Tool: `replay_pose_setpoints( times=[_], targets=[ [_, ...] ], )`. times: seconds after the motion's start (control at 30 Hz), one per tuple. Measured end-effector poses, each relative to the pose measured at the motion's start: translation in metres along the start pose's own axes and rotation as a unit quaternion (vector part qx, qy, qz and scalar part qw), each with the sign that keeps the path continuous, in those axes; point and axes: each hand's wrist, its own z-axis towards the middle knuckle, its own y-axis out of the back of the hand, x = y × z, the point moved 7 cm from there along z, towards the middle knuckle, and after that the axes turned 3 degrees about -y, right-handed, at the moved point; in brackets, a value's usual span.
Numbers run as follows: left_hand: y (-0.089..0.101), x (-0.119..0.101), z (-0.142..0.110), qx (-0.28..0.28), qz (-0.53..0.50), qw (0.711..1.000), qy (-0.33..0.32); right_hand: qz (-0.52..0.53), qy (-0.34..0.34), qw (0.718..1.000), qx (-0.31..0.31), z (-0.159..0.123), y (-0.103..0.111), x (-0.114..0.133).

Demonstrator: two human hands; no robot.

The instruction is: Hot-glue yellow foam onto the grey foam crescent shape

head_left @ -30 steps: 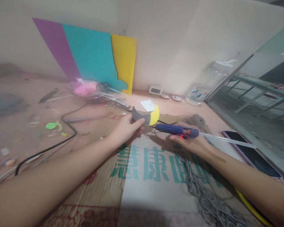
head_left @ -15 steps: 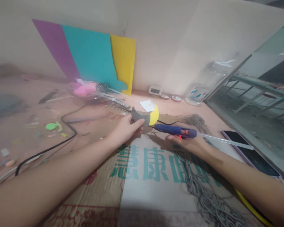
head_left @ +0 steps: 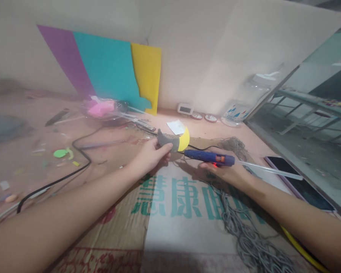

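Between thumb and fingers, my left hand (head_left: 156, 153) pinches a crescent-shaped piece (head_left: 170, 143), grey over most of its length with a bare yellow end at the right. My right hand (head_left: 224, 170) is wrapped round a blue hot glue gun (head_left: 208, 157), whose red light glows. A clear glue stick (head_left: 269, 169) juts from the back of the gun. The nozzle points left, at the lower edge of the crescent; whether it touches cannot be made out. Grey yarn (head_left: 238, 223) lies in a loose tangle below my right hand.
A printed cardboard sheet (head_left: 125, 235) covers the table under my arms. At right lies a phone (head_left: 301, 185), with a clear bottle (head_left: 238, 102) behind. A black cable (head_left: 53, 178) curves across the left. Coloured sheets (head_left: 108, 68) lean on the back wall near a small white device (head_left: 185, 109).
Both hands hold almost the same pose, with the crescent and glue gun in the same grips. The whole view has shifted very slightly.
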Motion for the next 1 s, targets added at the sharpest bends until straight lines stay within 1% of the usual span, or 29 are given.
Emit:
replay_pose_setpoints(
  times=[0.27,0.5,0.8,0.9,1.0],
  targets=[
    [-0.0022,-0.0057,-0.0013,-0.010,0.002,1.000,0.002,0.006,-0.003,1.000,0.002,0.0009,-0.0010,-0.0019],
    [-0.0011,-0.0037,0.0004,-0.007,0.006,1.000,0.000,0.020,-0.020,1.000,0.000,0.0018,-0.0017,-0.0054],
    [-0.0010,-0.0045,-0.0010,-0.008,0.017,1.000,0.001,0.022,-0.010,1.000,-0.016,0.0015,0.0016,-0.0057],
    [-0.0017,-0.0051,-0.0005,-0.001,0.021,1.000,-0.008,0.022,-0.006,1.000,-0.020,0.0016,0.0018,-0.0064],
    [-0.0020,-0.0061,-0.0006,0.003,0.027,1.000,-0.016,0.023,-0.014,1.000,-0.011,0.0017,0.0005,-0.0083]
  ],
)
